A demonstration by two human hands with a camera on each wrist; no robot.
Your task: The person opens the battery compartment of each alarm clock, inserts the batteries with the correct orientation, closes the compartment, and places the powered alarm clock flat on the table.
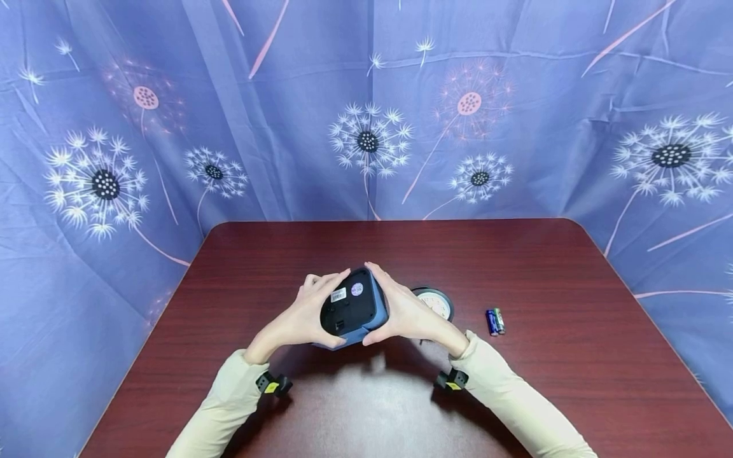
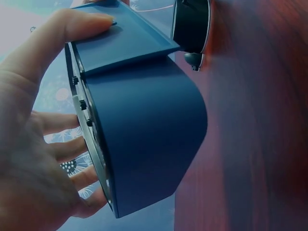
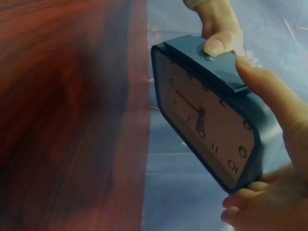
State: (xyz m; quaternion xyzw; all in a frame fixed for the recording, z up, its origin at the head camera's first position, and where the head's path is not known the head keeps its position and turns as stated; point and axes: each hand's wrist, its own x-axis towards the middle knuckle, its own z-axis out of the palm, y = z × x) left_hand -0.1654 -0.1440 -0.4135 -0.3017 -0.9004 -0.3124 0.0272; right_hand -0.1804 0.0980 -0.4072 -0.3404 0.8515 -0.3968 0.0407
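Note:
Both hands hold a blue alarm clock (image 1: 359, 304) above the table, its black back with a barcode label and round sticker turned toward the head camera. The left hand (image 1: 302, 310) grips its left side, thumb on the blue base near a small screw or knob. In the right wrist view the numbered clock face (image 3: 221, 127) points away from the hands and appears upside down. My right hand (image 1: 403, 310) grips the opposite side, thumb and fingers spread round the casing. Behind the right hand is a round black-rimmed clock (image 1: 438, 301), partly hidden by it.
Two batteries, one blue (image 1: 492, 322) and one green and silver (image 1: 500, 320), lie side by side right of the round clock. The dark red wooden table (image 1: 275, 254) ends at a blue dandelion-print curtain (image 1: 309, 159) behind and at both sides.

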